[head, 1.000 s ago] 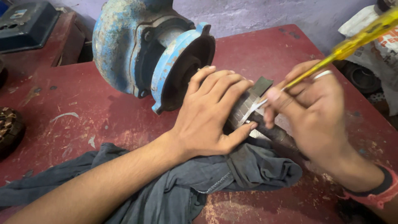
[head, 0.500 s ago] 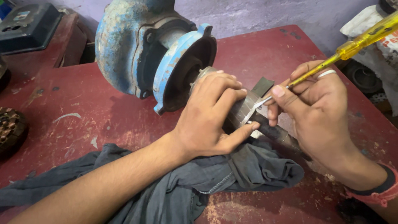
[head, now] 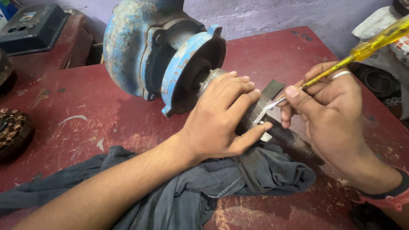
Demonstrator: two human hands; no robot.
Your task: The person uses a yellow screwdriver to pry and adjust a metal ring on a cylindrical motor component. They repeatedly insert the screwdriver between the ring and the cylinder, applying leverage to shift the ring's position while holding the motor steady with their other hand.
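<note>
A blue pump housing [head: 145,47] lies on its side on a worn red table [head: 106,127], its open round mouth facing me. A metal rotor with a dark shaft [head: 289,140] sticks out of that mouth. My left hand [head: 221,119] wraps over the rotor's grey body and grips it. My right hand [head: 332,110] holds a yellow-handled screwdriver [head: 366,49], whose thin tip touches the rotor's end just beside my left fingertips. Most of the rotor is hidden under my left hand.
A crumpled grey cloth [head: 204,187] lies under my left forearm and the shaft. A dark metal box [head: 32,27] sits at the far left, a round rusty part [head: 12,132] at the left edge. Dark round parts [head: 379,81] and white bags lie off the table's right side.
The view has shifted slightly and my left hand has slid a little along the rotor. The screwdriver tip stays at the rotor's end.
</note>
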